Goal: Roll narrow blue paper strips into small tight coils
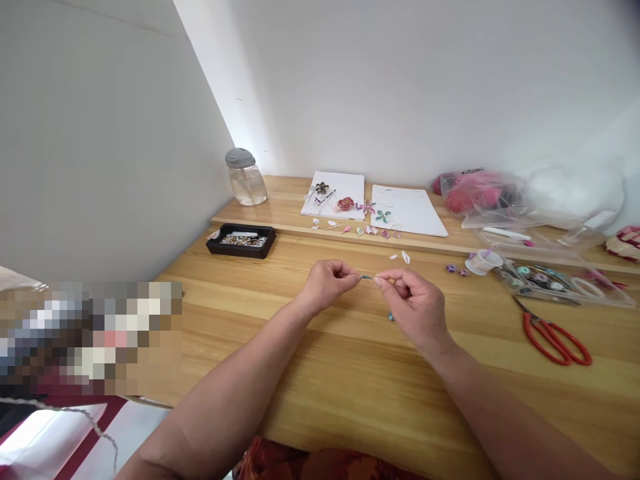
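head: teal piece (367, 277) runs sideways between hands (327, 285) (419, 305).

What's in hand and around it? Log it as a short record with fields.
Left hand: pinching one end of a thin teal piece
Right hand: fingertips at its other end
Left side: black tray holding small pieces
Right side: red-handled scissors
Raised shelf: grey-lidded bottle, white paper

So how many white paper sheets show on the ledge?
2: the left sheet, under the red flower, and the right sheet, under the green flower; more may hide beneath.
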Demonstrator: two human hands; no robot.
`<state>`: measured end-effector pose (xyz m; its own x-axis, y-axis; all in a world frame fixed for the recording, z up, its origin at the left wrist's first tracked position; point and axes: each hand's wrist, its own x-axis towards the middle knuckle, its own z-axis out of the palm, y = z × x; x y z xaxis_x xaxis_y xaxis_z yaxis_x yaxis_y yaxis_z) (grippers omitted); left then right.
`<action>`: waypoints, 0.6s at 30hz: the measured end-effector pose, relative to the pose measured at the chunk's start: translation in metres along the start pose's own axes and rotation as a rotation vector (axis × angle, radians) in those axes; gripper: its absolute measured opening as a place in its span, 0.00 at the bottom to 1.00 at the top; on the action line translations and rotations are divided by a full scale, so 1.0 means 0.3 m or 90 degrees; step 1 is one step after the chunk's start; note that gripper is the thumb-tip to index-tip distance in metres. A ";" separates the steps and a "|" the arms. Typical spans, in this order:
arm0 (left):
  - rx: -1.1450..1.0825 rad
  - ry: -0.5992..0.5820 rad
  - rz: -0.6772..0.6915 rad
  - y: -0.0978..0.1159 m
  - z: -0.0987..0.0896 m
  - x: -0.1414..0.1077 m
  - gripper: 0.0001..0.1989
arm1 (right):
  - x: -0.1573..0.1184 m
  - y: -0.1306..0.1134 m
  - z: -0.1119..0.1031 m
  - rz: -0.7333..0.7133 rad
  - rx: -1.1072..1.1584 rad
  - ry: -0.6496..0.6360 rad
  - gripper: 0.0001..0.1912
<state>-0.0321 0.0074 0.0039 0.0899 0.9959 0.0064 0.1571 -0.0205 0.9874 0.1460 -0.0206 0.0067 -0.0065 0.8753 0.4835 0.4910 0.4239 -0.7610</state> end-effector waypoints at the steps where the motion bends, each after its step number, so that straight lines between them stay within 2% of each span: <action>1: 0.013 -0.027 -0.003 0.001 0.001 -0.006 0.15 | 0.008 0.001 -0.008 -0.014 -0.009 0.003 0.07; 5: 0.007 -0.125 0.000 0.001 0.009 -0.023 0.15 | 0.027 0.012 -0.019 -0.023 -0.001 -0.012 0.07; 10: -0.038 -0.198 0.001 0.015 0.011 -0.036 0.15 | 0.033 0.026 -0.012 0.046 0.062 -0.039 0.08; 14: -0.105 -0.196 -0.016 0.047 0.006 -0.044 0.15 | 0.044 0.026 -0.008 0.157 0.163 -0.041 0.11; 18: -0.185 -0.139 -0.004 0.061 0.005 -0.040 0.14 | 0.040 0.021 0.007 0.298 0.320 -0.059 0.15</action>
<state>-0.0287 -0.0051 0.0217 0.3024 0.9532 -0.0021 -0.1248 0.0418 0.9913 0.1473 -0.0070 0.0069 0.0227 0.9992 0.0340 -0.0028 0.0341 -0.9994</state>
